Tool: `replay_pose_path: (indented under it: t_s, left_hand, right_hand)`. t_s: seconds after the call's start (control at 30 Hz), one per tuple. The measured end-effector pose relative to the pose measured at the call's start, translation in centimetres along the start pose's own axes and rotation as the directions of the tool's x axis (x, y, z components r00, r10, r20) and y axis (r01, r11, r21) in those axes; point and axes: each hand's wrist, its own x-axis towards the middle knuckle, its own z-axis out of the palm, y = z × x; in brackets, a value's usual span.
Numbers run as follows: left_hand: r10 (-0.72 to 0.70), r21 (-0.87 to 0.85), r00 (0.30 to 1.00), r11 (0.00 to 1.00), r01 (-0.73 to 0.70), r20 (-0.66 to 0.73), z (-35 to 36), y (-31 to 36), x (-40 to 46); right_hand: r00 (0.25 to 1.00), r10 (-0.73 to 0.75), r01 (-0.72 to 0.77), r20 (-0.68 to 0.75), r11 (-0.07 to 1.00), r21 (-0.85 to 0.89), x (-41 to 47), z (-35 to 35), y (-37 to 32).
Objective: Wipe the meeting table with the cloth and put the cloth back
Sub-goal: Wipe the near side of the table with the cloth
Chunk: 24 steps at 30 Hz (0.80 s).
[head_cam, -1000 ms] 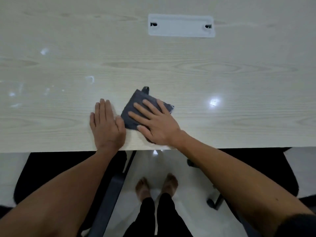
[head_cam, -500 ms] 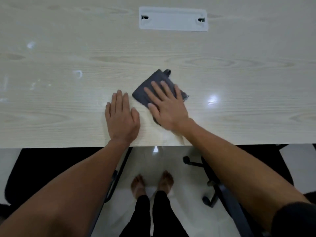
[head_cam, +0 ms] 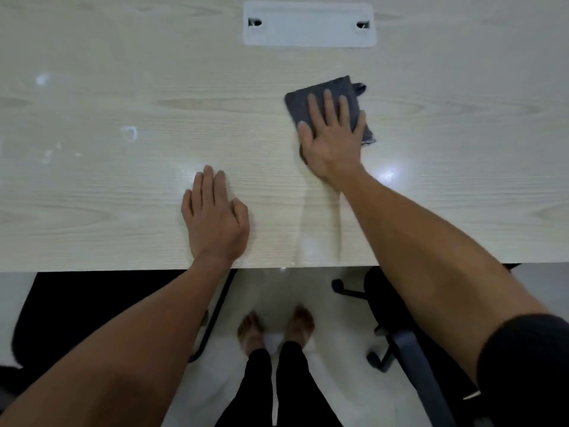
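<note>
A folded dark grey cloth [head_cam: 300, 101] lies on the pale wood meeting table [head_cam: 123, 103], right of the middle. My right hand [head_cam: 332, 140] presses flat on the cloth with fingers spread, covering its near half. My left hand [head_cam: 214, 217] rests palm down on the bare table near the front edge, fingers together and holding nothing, well apart from the cloth. A faint damp streak runs from the front edge up toward my right hand.
A white cable cover plate [head_cam: 309, 24] is set into the table at the back. Black office chairs stand under the front edge at left [head_cam: 92, 303] and right [head_cam: 397, 340]. My bare feet [head_cam: 277, 331] are on the pale floor.
My right hand has slid the cloth away from the front edge, up and to the right across the table. My left hand stayed flat near the edge.
</note>
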Motion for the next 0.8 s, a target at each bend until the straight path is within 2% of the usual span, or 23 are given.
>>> replay_pose_path:
  t_s: [0.07,0.13,0.2,0.27,0.37,0.43,0.5,0.57,0.73,0.8]
  left_hand:
    - [0.001,-0.006,1.000,1.000,-0.001,-0.006,-0.1,-0.1,-0.2]
    - [0.010,-0.013,1.000,1.000,-0.010,-0.018,-0.1,-0.1,-0.1]
    - [0.010,-0.013,1.000,1.000,-0.010,-0.004,-0.1,-0.1,-0.2]
    - [0.002,-0.018,1.000,1.000,-0.001,0.019,-0.1,0.2,-0.1]
    - [-0.004,-0.022,1.000,1.000,0.005,0.024,-0.1,0.4,-0.1]
    - [-0.004,-0.023,1.000,1.000,0.004,0.016,0.0,0.6,-0.1]
    - [-0.002,-0.011,1.000,1.000,0.003,0.009,0.2,0.5,0.1]
    - [0.000,-0.005,1.000,1.000,0.000,0.022,0.4,0.3,0.1]
    - [0.000,-0.013,1.000,1.000,0.000,0.012,0.1,-0.1,0.3]
    - [-0.023,-0.119,1.000,0.993,0.025,0.014,-0.3,0.1,0.2]
  right_hand:
    - [0.974,-0.227,0.227,0.011,0.972,-0.054,-4.1,1.6,-2.9]
    - [0.895,-0.442,0.446,0.060,0.892,-0.069,-9.3,2.3,-2.1]
    - [0.839,-0.533,0.543,0.111,0.836,-0.084,-12.8,2.2,1.9]
    - [0.890,-0.445,0.455,0.102,0.885,-0.101,-13.0,0.8,7.0]
    - [0.992,-0.121,0.123,0.025,0.988,-0.090,-8.2,-1.7,12.3]
    - [0.994,0.109,-0.109,-0.001,0.994,-0.010,-3.3,-2.8,12.7]
    - [0.970,0.243,-0.243,0.006,0.968,0.067,1.2,-2.7,10.3]
    - [0.972,0.233,-0.234,0.013,0.970,0.070,3.4,-1.7,6.5]
    - [0.992,-0.115,0.115,0.043,0.993,0.004,-0.2,1.4,-1.9]
    - [0.970,-0.242,0.243,0.029,0.970,-0.025,-4.2,2.9,-3.2]
